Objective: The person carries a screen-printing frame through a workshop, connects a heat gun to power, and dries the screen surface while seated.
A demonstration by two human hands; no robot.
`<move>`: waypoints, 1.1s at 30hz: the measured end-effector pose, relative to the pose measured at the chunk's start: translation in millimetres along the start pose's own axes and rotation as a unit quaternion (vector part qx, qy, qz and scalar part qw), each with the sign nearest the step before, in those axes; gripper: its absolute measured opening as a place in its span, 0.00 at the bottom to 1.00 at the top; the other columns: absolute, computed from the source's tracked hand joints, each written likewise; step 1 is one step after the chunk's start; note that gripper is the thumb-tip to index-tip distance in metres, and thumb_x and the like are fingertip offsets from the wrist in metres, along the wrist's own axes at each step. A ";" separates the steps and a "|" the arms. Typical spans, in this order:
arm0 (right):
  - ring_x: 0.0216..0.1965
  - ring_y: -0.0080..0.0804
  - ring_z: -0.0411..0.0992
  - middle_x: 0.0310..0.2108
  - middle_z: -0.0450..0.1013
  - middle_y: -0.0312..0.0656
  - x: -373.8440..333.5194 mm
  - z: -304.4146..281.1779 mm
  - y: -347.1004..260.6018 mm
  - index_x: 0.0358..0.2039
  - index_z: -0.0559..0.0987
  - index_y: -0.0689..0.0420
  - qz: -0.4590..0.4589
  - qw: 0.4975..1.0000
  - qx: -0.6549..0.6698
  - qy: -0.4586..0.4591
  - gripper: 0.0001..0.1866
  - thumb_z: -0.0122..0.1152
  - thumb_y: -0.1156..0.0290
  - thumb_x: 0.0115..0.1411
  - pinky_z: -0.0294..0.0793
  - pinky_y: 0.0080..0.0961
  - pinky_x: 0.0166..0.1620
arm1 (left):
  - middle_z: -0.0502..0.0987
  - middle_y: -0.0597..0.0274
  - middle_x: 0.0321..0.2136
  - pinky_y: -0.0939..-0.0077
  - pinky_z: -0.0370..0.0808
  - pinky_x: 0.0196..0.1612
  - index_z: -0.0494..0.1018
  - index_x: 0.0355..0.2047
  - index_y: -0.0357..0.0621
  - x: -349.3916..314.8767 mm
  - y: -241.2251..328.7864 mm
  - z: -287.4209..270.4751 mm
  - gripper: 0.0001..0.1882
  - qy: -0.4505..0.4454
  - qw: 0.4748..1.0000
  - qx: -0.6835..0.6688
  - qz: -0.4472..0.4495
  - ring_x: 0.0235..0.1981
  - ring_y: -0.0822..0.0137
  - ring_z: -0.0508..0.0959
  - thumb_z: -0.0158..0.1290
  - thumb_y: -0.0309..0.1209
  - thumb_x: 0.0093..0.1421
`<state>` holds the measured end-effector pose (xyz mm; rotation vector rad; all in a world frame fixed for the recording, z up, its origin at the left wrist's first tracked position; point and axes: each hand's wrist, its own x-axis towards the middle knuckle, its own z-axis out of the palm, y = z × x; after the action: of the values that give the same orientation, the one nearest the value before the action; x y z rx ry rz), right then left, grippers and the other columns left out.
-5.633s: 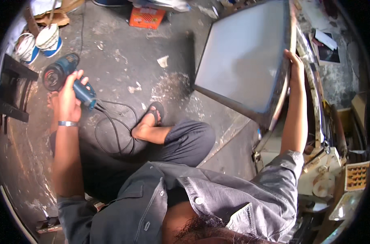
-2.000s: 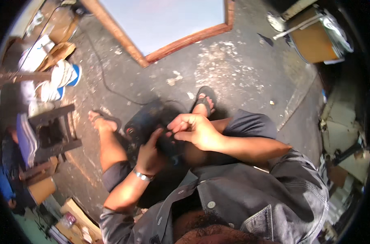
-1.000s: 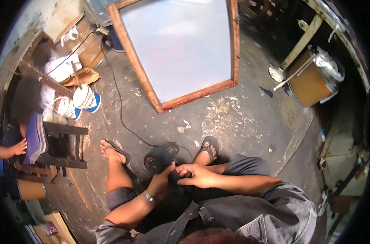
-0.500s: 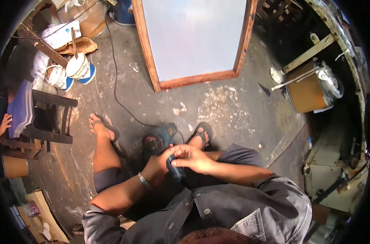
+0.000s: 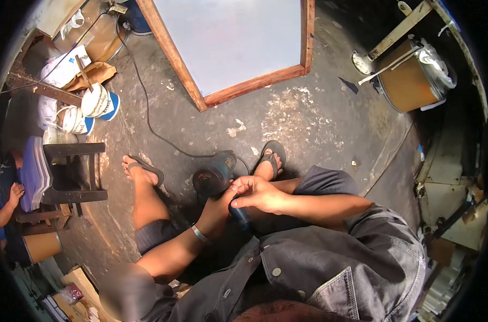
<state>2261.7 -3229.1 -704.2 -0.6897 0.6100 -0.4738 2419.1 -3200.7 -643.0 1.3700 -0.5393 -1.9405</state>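
A corded power tool (image 5: 214,174) with a dark blue-green body and a round, reddish end sits low between my knees. My left hand (image 5: 220,206) is closed on it; the tool hides part of the fingers. Beside it, my right hand (image 5: 259,194) curls its fingers and thumb around the tool's dark blue rear part, near my lap. From the tool, a black cord (image 5: 163,138) runs across the floor toward the upper left. Ahead of me lies a pale panel in a brown wooden frame (image 5: 257,85), apart from both hands.
White-and-blue buckets (image 5: 100,102) and a dark stool (image 5: 75,195) with a purple cloth (image 5: 33,174) stand at left. Another person's hand (image 5: 16,194) is by the cloth. A brown drum (image 5: 408,78) stands at right on the stained floor (image 5: 314,134).
The whole view has shifted, so the wooden frame appears farther up and left. The tool's round end looks turned, showing less of its red face. Both hands stay on the tool.
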 end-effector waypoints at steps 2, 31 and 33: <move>0.38 0.22 0.73 0.36 0.75 0.39 -4.1 5.6 -6.5 0.41 0.72 0.61 -0.036 0.999 0.014 -0.004 0.17 0.65 0.82 0.51 0.73 0.18 0.39 | 0.74 0.61 0.43 0.78 0.69 0.46 0.69 0.49 0.37 -2.6 -2.2 2.2 0.17 0.005 0.999 0.039 0.037 0.45 0.72 0.73 0.48 0.36 0.65; 0.43 0.20 0.67 0.41 0.74 0.28 -7.9 -6.3 -13.7 0.46 0.75 0.46 0.133 0.988 -0.078 0.021 0.19 0.66 0.59 0.54 0.64 0.27 0.42 | 0.74 0.60 0.43 0.75 0.71 0.47 0.66 0.51 0.38 15.9 -28.8 -23.2 0.19 -0.021 0.996 0.087 0.015 0.42 0.68 0.75 0.48 0.35 0.64; 0.44 0.21 0.67 0.42 0.74 0.27 -6.9 -6.5 -12.0 0.46 0.75 0.46 0.136 0.989 -0.055 0.023 0.18 0.64 0.58 0.55 0.63 0.29 0.45 | 0.74 0.59 0.44 0.74 0.71 0.49 0.64 0.53 0.37 8.1 -21.8 -20.6 0.20 -0.042 0.984 0.153 0.081 0.43 0.66 0.75 0.48 0.35 0.63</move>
<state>2250.0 -3236.1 -697.3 -0.6891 0.7662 -0.2032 2430.2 -3190.7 -670.3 1.3831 -0.9927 -1.8437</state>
